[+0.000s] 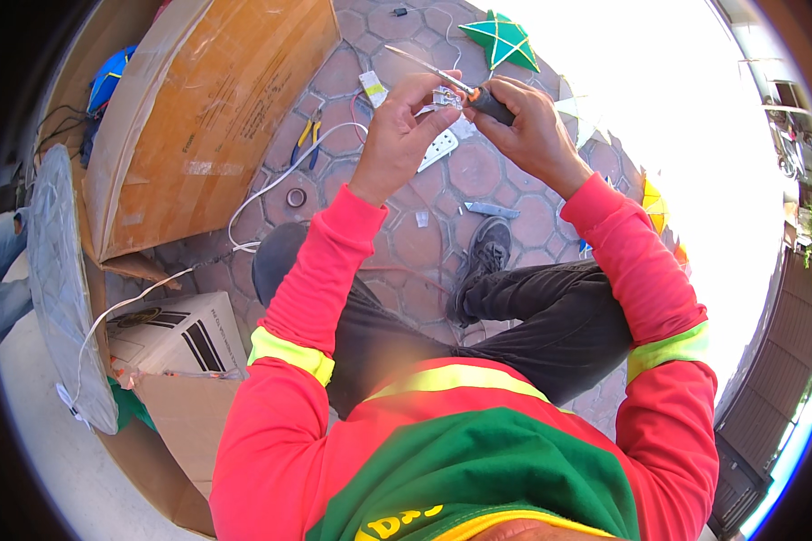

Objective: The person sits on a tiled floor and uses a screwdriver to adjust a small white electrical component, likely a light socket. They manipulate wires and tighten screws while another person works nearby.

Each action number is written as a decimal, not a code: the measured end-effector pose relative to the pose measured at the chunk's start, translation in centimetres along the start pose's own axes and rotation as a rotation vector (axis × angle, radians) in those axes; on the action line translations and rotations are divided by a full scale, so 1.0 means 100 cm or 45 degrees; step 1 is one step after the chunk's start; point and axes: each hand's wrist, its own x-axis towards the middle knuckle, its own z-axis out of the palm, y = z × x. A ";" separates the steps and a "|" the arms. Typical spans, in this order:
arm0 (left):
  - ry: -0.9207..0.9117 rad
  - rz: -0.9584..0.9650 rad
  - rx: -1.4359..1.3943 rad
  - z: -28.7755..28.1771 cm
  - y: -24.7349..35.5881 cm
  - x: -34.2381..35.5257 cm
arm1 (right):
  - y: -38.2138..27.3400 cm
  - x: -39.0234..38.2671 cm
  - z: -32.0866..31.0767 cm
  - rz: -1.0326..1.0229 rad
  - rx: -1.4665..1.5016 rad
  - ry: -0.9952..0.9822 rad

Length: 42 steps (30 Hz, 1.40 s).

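Our L hand (pixel 397 135) w/ small clear bit (pixel 445 97) in its grip, our R hand (pixel 534 133) round screwdriver (pixel 493 105), above brick floor (pixel 475 171).

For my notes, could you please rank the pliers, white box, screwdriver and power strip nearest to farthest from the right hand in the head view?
1. Screwdriver, in the right hand
2. Power strip, just left
3. Pliers, farther left
4. White box, far lower left
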 end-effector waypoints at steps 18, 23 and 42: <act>0.018 0.084 0.074 0.007 0.015 -0.001 | -0.002 -0.001 -0.005 -0.023 0.001 0.019; 0.051 0.129 0.095 0.010 0.018 -0.002 | -0.003 -0.001 -0.004 -0.018 0.041 0.038; 0.121 0.235 0.156 0.015 0.020 -0.006 | -0.010 -0.002 0.003 0.677 0.704 -0.132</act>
